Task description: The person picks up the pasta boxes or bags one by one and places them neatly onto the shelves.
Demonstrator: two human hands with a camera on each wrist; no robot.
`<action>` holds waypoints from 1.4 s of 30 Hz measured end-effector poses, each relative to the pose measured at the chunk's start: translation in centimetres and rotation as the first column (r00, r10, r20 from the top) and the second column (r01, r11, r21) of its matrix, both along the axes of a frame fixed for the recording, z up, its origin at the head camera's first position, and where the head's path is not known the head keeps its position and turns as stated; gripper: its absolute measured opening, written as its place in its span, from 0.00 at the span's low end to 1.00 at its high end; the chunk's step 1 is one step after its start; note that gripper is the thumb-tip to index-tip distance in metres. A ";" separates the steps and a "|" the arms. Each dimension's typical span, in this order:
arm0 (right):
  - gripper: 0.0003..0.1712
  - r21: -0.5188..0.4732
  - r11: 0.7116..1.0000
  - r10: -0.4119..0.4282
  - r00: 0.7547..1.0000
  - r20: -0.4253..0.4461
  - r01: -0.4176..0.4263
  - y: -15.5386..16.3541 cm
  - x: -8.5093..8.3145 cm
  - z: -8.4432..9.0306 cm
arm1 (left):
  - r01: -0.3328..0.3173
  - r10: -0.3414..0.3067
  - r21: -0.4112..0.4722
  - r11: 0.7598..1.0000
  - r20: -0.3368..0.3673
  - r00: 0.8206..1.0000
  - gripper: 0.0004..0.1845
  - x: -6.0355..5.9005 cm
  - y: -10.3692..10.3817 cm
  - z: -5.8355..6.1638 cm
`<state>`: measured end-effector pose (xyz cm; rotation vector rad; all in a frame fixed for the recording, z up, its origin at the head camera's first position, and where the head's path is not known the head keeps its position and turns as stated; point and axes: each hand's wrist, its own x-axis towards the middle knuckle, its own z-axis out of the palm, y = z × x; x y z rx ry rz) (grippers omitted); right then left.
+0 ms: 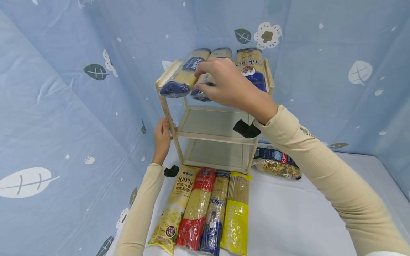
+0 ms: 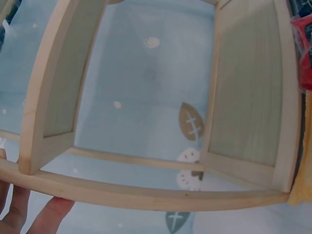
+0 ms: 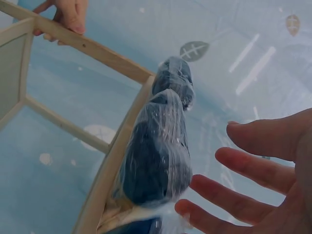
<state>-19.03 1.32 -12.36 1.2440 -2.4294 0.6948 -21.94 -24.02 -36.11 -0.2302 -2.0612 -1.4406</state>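
My left hand point(image 1: 162, 137) grips the left post of a wooden three-tier rack point(image 1: 217, 138), at about the middle shelf's height. Over the top tier, my right hand point(image 1: 221, 81) hovers with thumb and fingers spread. Under it lies a clear pasta packet point(image 1: 221, 53) with a blue end, partly hidden by the hand. To its left is another spaghetti packet point(image 1: 180, 80), to its right an Ankara pasta packet point(image 1: 251, 65). In the right wrist view the fingertips are right beside a packet's blue wrapped end point(image 3: 153, 161), with nothing held.
Several long pasta packs lie side by side before the rack: a cream one point(image 1: 176, 209), a red one point(image 1: 196, 209), a blue Ankara one point(image 1: 213, 220) and a yellow one point(image 1: 236, 220). An Agnesi pasta bag point(image 1: 277, 161) lies to the rack's right. Blue patterned cloth hangs behind.
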 end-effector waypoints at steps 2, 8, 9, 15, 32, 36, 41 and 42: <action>0.13 -0.014 1.000 0.007 1.000 -0.009 -0.007 0.6 0.2 -0.1 | -0.002 0.002 0.012 1.000 0.005 1.000 0.19 -0.7 -0.4 -0.7; 0.13 -0.037 0.999 0.022 0.999 -0.032 -0.023 2.3 1.0 -0.6 | -0.019 0.018 0.022 1.000 0.037 0.999 0.20 -1.1 -0.8 -1.5; 0.13 -0.040 0.999 0.021 0.999 -0.037 -0.023 2.6 1.2 -0.7 | -0.024 0.023 0.020 1.000 0.043 0.999 0.20 -1.1 -0.9 -1.6; 0.12 -0.096 0.995 0.017 0.997 -0.079 -0.024 4.3 2.0 -1.3 | -0.049 0.048 0.003 0.999 0.049 0.998 0.22 -0.8 -0.8 -1.6; 0.10 -0.223 0.974 0.034 0.997 -0.069 -0.049 8.9 3.7 -2.9 | -0.037 0.036 0.008 0.999 0.032 0.999 0.18 0.1 -0.1 -0.3; 0.09 -0.237 0.970 0.039 0.994 -0.098 -0.062 9.6 4.2 -3.3 | -0.037 0.037 -0.003 0.999 0.027 0.999 0.17 1.3 0.8 1.0; 0.10 -0.261 0.964 0.014 0.990 -0.141 -0.051 10.7 5.0 -3.8 | -0.043 0.043 -0.009 0.999 0.011 0.999 0.17 1.6 1.2 1.4; 0.10 -0.271 0.961 0.008 0.989 -0.147 -0.048 10.9 5.2 -3.9 | -0.037 0.037 -0.005 0.999 0.013 0.999 0.17 1.6 1.2 1.4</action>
